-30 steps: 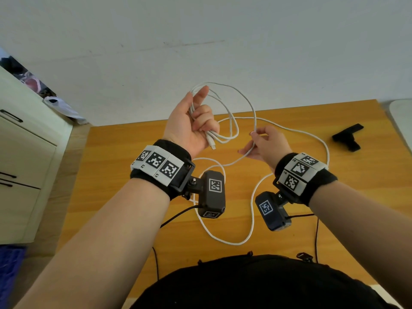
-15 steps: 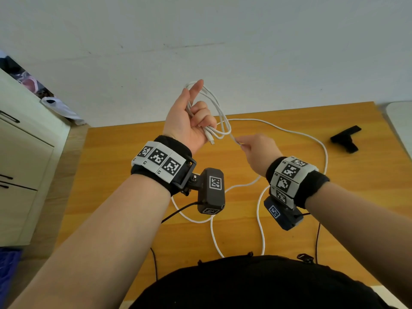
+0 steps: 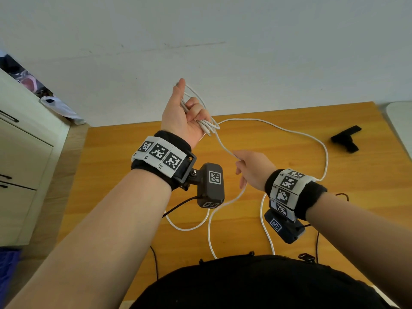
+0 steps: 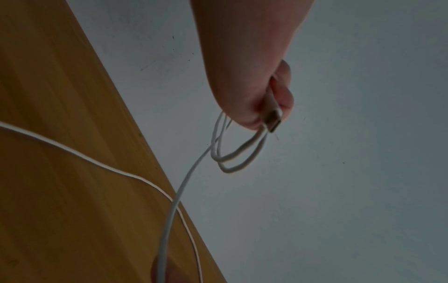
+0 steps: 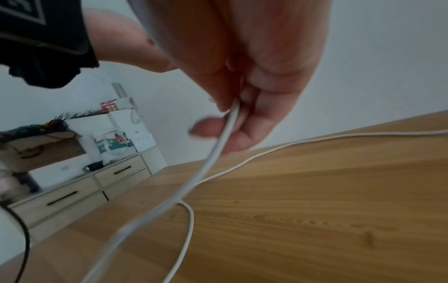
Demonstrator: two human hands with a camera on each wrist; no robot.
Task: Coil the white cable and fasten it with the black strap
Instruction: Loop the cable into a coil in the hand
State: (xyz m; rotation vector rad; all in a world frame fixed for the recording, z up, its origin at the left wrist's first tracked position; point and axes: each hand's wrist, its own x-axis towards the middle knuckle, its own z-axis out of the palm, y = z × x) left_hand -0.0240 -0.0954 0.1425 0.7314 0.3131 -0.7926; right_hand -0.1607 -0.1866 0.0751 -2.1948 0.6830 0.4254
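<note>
Holding a few loops of the cable (image 3: pixel 278 130) up in the air, the left hand (image 3: pixel 185 117) has its fingers curled round the bundle while the thumb sticks up straight. The loops poke out both above the fist and below it, and in the left wrist view the plug (image 4: pixel 274 120) sits right at the bottom of the fist, next to two hanging loops.

From there one strand runs down and across to the right hand (image 3: pixel 252 168), which is lower and nearer the body. It pinches that strand between thumb and fingers; the right wrist view shows the cable coming out of the fingertips (image 5: pixel 208 128) and running on toward the camera, kinda blurry.

The rest of the cable is loose on the table (image 3: pixel 111 175): one big sweep goes out toward the far right and curves back behind the right wrist, and a couple of loops lie near the front edge by the person's black shirt (image 3: pixel 256 284).

The strap (image 3: pixel 345 139) lies on the table at the far right, well apart from both hands and just outside the big sweep of cable. A drawer unit (image 3: pixel 22 163) stands left of the table.
</note>
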